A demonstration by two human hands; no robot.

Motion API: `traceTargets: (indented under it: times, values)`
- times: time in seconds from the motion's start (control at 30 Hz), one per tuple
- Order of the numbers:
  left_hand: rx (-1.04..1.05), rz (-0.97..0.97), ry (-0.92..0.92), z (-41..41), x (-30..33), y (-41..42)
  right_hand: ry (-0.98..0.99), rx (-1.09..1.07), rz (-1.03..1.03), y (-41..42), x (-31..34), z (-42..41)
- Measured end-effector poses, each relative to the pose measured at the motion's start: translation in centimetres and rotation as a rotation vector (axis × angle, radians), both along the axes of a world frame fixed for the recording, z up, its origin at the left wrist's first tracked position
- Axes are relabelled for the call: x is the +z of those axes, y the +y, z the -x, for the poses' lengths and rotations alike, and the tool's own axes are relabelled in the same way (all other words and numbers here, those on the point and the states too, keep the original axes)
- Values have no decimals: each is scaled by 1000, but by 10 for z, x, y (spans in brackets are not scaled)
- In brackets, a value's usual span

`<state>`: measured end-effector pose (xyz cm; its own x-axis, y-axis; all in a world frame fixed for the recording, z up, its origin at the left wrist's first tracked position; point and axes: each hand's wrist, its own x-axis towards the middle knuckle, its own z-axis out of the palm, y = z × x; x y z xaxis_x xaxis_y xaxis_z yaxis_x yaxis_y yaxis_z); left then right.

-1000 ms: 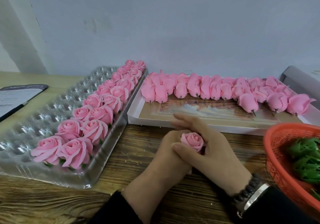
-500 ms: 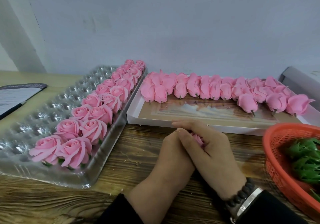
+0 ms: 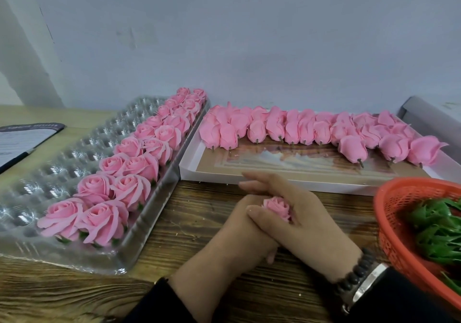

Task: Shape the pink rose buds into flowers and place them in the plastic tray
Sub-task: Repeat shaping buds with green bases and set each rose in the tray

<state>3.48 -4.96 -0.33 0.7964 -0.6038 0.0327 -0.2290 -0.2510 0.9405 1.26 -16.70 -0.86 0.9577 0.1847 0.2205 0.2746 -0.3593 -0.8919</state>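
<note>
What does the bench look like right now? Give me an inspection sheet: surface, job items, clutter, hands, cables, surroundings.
Surface: wooden table, grain visible.
Job's things: clear plastic tray with two rows of shaped roses along its right side, other cells bare; unshaped buds lined up in a white flat box; one rose being shaped.
Clutter: red mesh basket of green leaf parts; printed sheet far left.
Hands: left hand and right hand both hold the rose.
Cables: nothing seen.
Surroundings: plain grey wall; grey box edge at right.
</note>
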Motion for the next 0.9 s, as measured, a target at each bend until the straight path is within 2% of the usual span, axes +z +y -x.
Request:
traceTargets:
  times: [0.17,0.3,0.47,0.6,0.77,0.9]
  values:
    - [161,-85,-182,-6,-10,-2,-120,-140,-34,7,-5,-1]
    - [217,-39,-248,-2,-16,-7,-179,-218,28,13,-7,0]
    - [248,75,-155,-1,-18,-10,-190,-214,39,12,-11,-6]
    - [140,-120,-211,-4,-12,-13,-129,-126,84,7,-9,-9]
    - [72,-199,-16,-5,-10,-5,5,10,75,2,-4,-3]
    - [58,-126,-78,-1,-7,-4,-50,-1,81,1,-4,-3]
